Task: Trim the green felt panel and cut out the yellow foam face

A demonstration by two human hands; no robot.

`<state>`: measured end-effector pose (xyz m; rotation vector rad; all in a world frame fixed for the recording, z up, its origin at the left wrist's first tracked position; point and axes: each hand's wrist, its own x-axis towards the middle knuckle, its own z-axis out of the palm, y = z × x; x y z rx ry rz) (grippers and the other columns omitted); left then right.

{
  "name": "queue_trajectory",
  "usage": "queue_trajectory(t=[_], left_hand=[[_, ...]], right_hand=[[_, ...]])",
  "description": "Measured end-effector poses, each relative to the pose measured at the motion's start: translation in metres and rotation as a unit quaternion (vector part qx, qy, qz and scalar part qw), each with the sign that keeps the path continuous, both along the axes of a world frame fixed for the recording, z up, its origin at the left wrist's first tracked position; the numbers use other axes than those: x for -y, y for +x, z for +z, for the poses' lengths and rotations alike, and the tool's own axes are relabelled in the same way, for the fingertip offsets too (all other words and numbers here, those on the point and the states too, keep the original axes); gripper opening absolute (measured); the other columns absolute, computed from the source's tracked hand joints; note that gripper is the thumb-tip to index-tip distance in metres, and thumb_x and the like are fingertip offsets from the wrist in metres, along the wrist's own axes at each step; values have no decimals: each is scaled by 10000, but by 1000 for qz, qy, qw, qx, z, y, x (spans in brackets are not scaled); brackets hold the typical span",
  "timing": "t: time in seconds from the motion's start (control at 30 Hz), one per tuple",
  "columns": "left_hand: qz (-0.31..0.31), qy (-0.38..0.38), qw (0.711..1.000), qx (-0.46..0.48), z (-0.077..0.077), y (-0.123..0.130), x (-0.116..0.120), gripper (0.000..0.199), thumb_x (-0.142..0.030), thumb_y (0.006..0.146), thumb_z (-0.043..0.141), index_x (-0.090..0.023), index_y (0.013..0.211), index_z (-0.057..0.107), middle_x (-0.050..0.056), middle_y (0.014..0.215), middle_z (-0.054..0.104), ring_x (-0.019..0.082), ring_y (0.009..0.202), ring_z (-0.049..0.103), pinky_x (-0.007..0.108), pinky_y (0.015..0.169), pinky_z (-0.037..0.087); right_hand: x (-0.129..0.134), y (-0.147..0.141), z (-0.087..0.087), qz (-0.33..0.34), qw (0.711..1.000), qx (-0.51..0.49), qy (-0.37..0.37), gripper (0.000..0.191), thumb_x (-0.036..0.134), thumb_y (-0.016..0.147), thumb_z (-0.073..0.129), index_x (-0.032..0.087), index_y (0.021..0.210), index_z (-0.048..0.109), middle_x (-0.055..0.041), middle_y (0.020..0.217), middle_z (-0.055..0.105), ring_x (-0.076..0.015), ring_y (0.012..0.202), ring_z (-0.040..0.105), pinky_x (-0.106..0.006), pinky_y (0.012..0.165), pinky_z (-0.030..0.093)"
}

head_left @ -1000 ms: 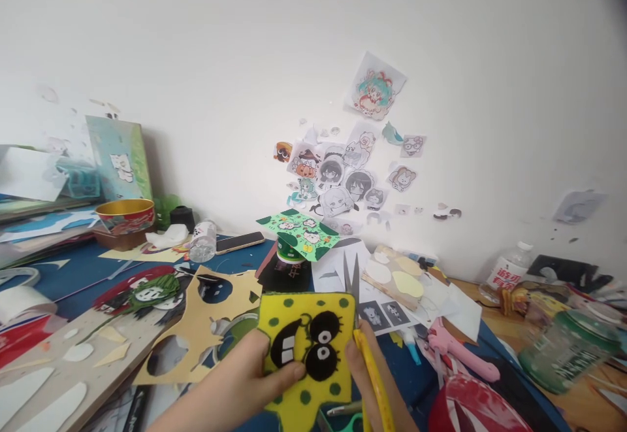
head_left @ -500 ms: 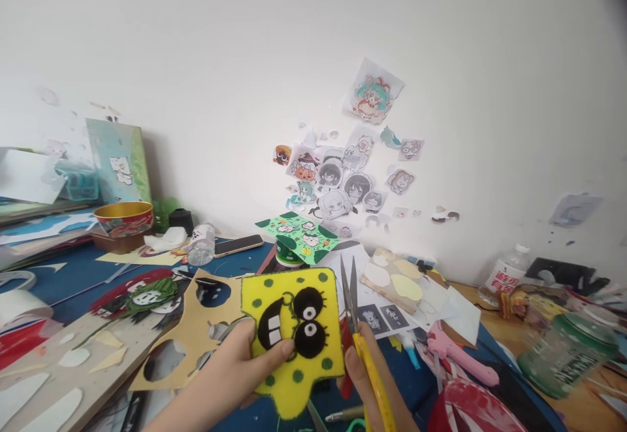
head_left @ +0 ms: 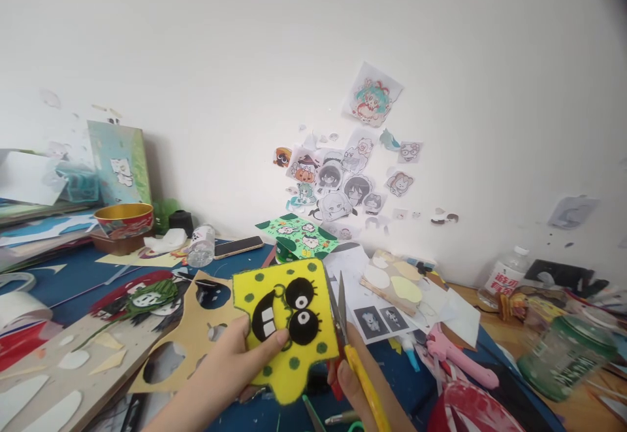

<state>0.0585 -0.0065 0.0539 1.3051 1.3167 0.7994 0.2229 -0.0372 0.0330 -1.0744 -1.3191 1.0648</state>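
My left hand [head_left: 245, 360] grips a yellow cartoon-face cutout [head_left: 247, 311] by its lower left side, thumb on the front. The cutout has green dots, big black eyes with white pupils and a black mouth with two white teeth; it is turned sideways. In my right hand [head_left: 360, 373] is a pair of scissors [head_left: 360, 370] with one yellow and one red handle. The blades point up along the cutout's right edge and stand slightly apart. Whether they touch that edge I cannot tell.
A tan sheet with cut holes [head_left: 206, 317] and a board with scraps [head_left: 63, 370] lie left. To the right are a pink glue gun [head_left: 460, 357], a red bowl [head_left: 475, 409] and a green-lidded jar [head_left: 568, 357]. A phone [head_left: 239, 246] lies near the wall.
The yellow cutout has shifted a little left and up and tilted slightly. The scissors have moved left, close to its right edge, and their blades are still slightly apart.
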Motion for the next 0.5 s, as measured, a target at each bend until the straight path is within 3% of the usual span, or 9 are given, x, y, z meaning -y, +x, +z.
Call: queue_trajectory(t=[0.2, 0.5], left_hand=[[8, 9, 1000, -21, -3, 2, 1, 552, -661, 591, 577, -175, 842, 502, -20, 555, 597, 63, 336, 381, 195, 353, 266], [28, 27, 999, -38, 11, 7, 10, 491, -677, 556, 582, -223, 684, 447, -86, 442, 471, 75, 315, 339, 205, 354, 245]], right_hand=[[4, 4, 9, 40, 998, -35, -20, 729, 791, 577, 475, 213, 1006, 588, -98, 826, 627, -253, 734, 630, -328, 628, 507], [5, 3, 8, 20, 998, -56, -22, 697, 764, 557, 530, 205, 964, 616, -89, 767, 627, -240, 671, 617, -324, 648, 515]])
